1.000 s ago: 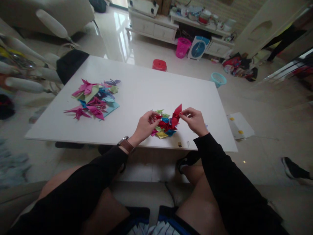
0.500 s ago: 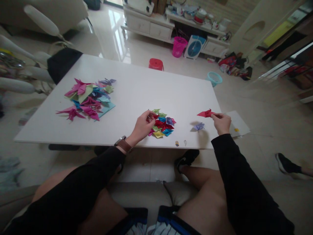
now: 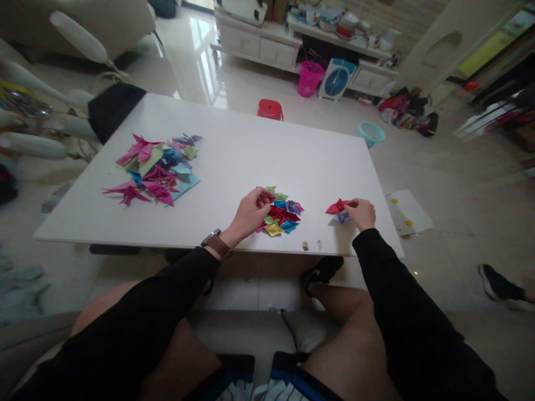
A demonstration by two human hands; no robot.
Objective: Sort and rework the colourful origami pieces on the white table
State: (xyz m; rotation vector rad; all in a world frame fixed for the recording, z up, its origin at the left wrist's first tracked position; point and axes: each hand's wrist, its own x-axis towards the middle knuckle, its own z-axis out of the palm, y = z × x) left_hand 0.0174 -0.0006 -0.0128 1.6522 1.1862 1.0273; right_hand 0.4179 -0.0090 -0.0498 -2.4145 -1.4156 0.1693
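Since the earlier frame, the right hand has carried the red folded paper closer to the purple folded paper on the worktop. Its fingertips pinch the red one; light pressure should protect the folds. The left hand is at the coloured pile; whether it grips, I cannot tell.

Daylight gleams on the glossy floor beside white cabinets

A sofa, white drawer cabinet and box fan suggest a home's living room.
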